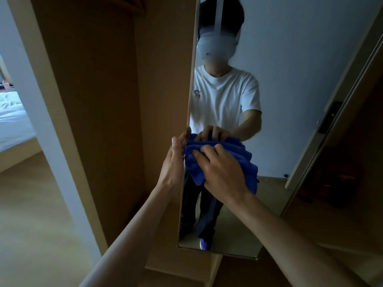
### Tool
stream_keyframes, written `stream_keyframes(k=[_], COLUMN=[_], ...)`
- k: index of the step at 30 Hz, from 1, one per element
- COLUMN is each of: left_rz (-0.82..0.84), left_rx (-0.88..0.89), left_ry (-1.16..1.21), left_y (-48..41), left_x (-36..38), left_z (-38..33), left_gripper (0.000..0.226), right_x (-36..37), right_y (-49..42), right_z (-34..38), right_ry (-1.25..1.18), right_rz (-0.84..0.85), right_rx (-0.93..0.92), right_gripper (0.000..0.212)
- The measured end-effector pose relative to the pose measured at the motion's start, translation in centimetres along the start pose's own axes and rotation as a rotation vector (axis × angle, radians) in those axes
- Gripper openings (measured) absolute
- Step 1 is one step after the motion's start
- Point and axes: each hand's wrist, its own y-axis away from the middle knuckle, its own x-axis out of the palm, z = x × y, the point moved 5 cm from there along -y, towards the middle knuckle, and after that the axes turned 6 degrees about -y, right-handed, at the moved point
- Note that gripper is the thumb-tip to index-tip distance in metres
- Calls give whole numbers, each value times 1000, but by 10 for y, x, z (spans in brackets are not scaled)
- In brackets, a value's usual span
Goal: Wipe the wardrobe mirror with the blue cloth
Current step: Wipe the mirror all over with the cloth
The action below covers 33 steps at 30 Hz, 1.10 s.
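Note:
The tall wardrobe mirror (290, 90) fills the upper right, mounted on an opened wooden door. A bunched blue cloth (246, 160) is pressed flat against the glass near its left edge, about mid-height. My right hand (221, 170) lies spread on the cloth, fingers pushing it onto the mirror. My left hand (175, 160) grips the left edge of the mirror door (191, 79), thumb on the front side. The glass reflects a person in a white T-shirt and dark trousers.
Behind the door stands the wooden wardrobe body (99, 100), dark inside. A white door frame (31, 90) and a bed with white sheets (12, 121) lie to the left. Light wooden floor (31, 214) spreads below. A second door edge (331, 121) appears at the right.

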Motion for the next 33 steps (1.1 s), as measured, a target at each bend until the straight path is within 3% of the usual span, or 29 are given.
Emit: stream_keyframes(k=[6, 9, 15, 22, 25, 29, 33], left_rz=[35, 34, 17, 43, 39, 30, 49], left_rx=[-12, -72, -83, -82, -115, -128, -116], left_ry=[-67, -24, -43, -128, -132, -126, -158], left_y=[6, 5, 7, 11, 15, 13, 15], left_x=[0, -3, -3, 0, -1, -2, -3], left_z=[10, 18, 14, 27, 35, 31, 30], left_gripper=[66, 68, 43, 62, 54, 60, 51], right_x=[-43, -13, 31, -28, -5, 32, 22], right_y=[-29, -12, 19, -6, 4, 30, 25], right_z=[-7, 5, 6, -4, 3, 7, 3], right_ry=[-67, -16, -4, -58, -14, -10, -8], right_rz=[-213, -132, 15, -241, -185, -24, -41], right_rx=[70, 44, 17, 103, 68, 37, 22], right_gripper=[43, 39, 46, 39, 39, 55, 49])
